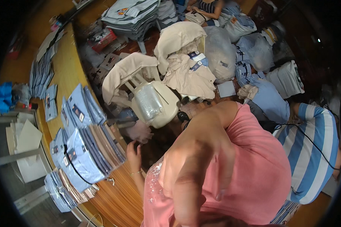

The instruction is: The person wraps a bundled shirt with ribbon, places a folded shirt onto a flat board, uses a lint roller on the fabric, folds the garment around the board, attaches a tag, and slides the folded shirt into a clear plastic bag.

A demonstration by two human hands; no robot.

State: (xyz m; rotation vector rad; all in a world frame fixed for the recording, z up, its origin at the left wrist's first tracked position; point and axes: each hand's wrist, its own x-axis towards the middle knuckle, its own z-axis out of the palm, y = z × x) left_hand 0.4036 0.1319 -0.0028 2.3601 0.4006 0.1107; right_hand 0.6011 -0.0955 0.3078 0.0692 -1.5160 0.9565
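Folded shirts [87, 153] — pale blue, some beige, neatly stacked

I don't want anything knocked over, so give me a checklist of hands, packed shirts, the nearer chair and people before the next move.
1. Left hand free: ok, nothing shows in its fingers.
2. View clear of the right hand: not ok, it looms large in the foreground.
3. Right hand empty: cannot tell, its fingertips are not clearly shown.
4. Seat of the nearer beige plastic chair bare: not ok, a clear plastic packet lies on it.
5. Right side free of people: not ok, a person in a blue-and-white striped shirt is there.
6. Packed blue shirts bagged: ok, film shines over them.
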